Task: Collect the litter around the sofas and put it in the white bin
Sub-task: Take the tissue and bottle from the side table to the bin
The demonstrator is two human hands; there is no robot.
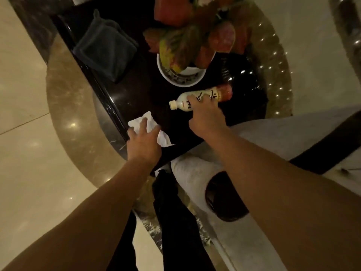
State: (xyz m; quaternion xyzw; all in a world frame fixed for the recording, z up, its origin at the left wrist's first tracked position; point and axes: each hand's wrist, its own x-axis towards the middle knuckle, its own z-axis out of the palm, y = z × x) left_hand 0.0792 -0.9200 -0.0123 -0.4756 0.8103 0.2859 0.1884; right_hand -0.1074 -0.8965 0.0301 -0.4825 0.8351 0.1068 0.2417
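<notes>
A cream drink bottle [181, 100] with a red base lies on its side on the dark side table [140, 90]. My right hand [205, 116] rests over its middle with the fingers curled around it. A crumpled white tissue [150, 122] lies near the table's front edge. My left hand [144, 141] lies flat on the tissue with the fingers spread. The white bin is not in view.
A potted plant with red and green leaves in a white pot [181, 75] stands just behind the bottle. A folded dark cloth [105, 49] lies at the table's back left. A light sofa arm [195, 173] is below my right arm. Glossy tiled floor [25, 133] lies to the left.
</notes>
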